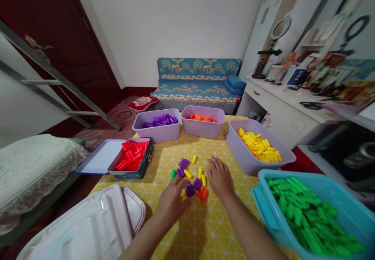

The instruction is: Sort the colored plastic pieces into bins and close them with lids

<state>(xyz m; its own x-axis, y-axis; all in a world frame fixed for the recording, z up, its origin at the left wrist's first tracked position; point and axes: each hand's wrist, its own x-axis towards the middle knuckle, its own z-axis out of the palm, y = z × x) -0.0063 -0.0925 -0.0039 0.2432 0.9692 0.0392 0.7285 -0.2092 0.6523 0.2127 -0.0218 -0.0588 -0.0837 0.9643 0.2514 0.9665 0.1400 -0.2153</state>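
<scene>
Several small plastic pieces lie loose on the yellow patterned tablecloth (pixel 195 232). My left hand (pixel 172 197) has its thumb and index finger curved around a cluster of dark purple pieces (pixel 190 190). Close by are a purple piece group (pixel 197 183), orange pieces (pixel 202 193), a yellow piece (pixel 188 174) and a green piece (pixel 173 174) partly behind the left hand's fingers. To the right, my right hand (pixel 219 177) rests flat on the cloth, fingers stretched out and holding nothing. Yellow pieces (pixel 204 180) lie just left of it.
Lilac bins hold purple (pixel 136 125), orange (pixel 202 129) and yellow pieces (pixel 238 150). A tin (pixel 140 173) of red pieces is at left, a blue tub (pixel 265 209) of green ones at right. White lids (pixel 88 228) lie front left; a ladder (pixel 58 76) leans behind.
</scene>
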